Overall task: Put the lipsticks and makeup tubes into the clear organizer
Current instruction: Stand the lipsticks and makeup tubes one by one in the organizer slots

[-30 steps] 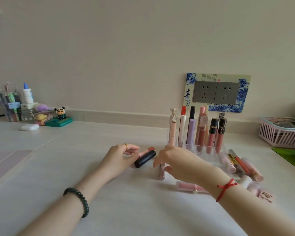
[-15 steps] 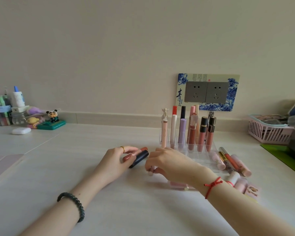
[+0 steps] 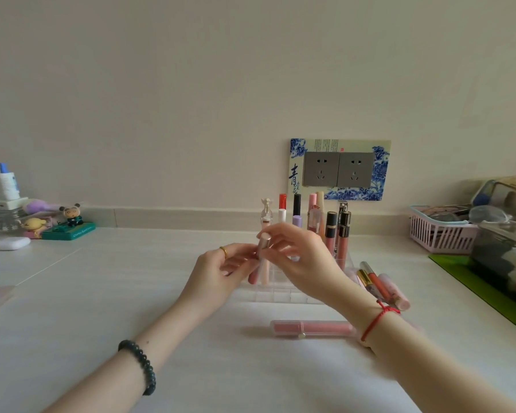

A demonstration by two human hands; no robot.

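Both hands hold one pale pink tube [image 3: 264,268] with a shiny rose cap. It stands straight up. The right hand [image 3: 303,260] pinches it near the cap with its fingertips. The left hand [image 3: 218,274] has its fingers curled round the lower part. The tube's bottom end is at the front left corner of the clear organizer [image 3: 283,295]. I cannot tell if it is inside a slot.

More lipsticks and tubes [image 3: 329,231] stand in the back rows of the organizer. They are red, black, purple, pink and brown. A long pink tube [image 3: 310,327] lies flat in front of the organizer, its right end hidden by the right wrist. A small pile of tubes [image 3: 379,286] lies just beside the organizer's right side.

The table [image 3: 102,293] is white. The organizer sits near the middle of its far edge. Toward the far left corner are a panda toy [image 3: 72,216] and a white case [image 3: 12,243]. By the right edge are a pink basket [image 3: 438,238] and a green mat [image 3: 474,281]. On the plain wall behind is a grey socket plate [image 3: 338,169] with a blue flower frame.
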